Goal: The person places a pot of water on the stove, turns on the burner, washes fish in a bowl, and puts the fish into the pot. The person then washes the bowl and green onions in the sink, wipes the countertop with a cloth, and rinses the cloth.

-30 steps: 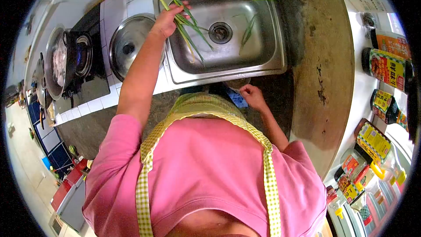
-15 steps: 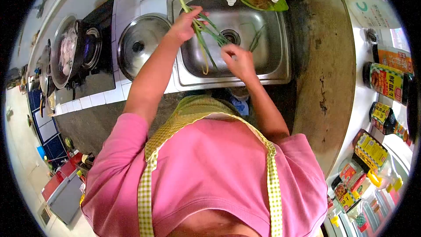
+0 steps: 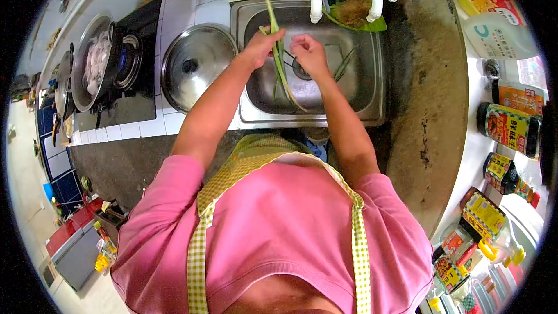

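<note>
My left hand (image 3: 263,48) is closed around a few scallions (image 3: 279,65) over the left side of the steel sink (image 3: 366,117). Their pale stalks point up past the fingers and the green leaves hang down into the basin. Just right of them, above the drain, is my right hand (image 3: 311,57), its fingers curled together. What it pinches, if anything, is too small to tell. Some loose green leaves (image 3: 344,64) lie in the basin, right of the drain.
Two white taps (image 3: 317,0) stand behind the sink, near a green leaf-shaped dish (image 3: 378,24). A round metal lid (image 3: 197,90) lies left of the sink. Farther left, a pan of pale food (image 3: 96,64) sits by the gas burner (image 3: 131,61). Bottles (image 3: 511,128) line the right side.
My right hand has moved up and away from the scallion leaves it was at. In my left hand the scallions now hang more upright. The whole view has shifted slightly.
</note>
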The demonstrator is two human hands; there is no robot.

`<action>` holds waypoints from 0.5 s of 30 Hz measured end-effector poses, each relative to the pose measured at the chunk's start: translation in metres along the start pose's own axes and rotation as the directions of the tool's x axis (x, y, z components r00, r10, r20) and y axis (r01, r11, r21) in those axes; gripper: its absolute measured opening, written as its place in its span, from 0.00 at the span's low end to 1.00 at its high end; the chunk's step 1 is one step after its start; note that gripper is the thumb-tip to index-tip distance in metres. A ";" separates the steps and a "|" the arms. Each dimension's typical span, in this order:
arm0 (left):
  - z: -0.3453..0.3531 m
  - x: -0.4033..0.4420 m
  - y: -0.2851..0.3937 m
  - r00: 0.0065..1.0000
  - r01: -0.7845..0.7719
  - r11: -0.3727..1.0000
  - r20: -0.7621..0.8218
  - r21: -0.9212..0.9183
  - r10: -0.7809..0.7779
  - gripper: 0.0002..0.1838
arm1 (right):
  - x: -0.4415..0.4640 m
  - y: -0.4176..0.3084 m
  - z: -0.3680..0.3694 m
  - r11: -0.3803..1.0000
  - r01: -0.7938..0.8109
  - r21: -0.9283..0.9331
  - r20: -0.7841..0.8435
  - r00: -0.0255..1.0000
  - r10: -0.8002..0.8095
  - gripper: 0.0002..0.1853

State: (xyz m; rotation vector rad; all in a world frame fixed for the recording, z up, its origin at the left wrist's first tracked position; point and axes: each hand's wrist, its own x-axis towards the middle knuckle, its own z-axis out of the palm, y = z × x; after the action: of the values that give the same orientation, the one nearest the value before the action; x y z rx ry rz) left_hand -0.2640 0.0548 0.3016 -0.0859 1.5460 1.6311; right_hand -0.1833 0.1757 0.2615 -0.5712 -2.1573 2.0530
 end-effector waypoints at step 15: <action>0.008 -0.002 0.005 0.991 -0.072 0.856 0.131 0.511 0.004 0.24 | 0.015 0.003 -0.038 0.998 0.057 -0.011 0.067 0.996 -0.056 0.09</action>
State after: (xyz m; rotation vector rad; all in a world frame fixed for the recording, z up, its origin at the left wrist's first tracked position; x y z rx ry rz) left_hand -0.2623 0.0612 0.3088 0.3351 1.8406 1.1719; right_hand -0.1837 0.2167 0.2595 -0.4445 -2.1981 2.0586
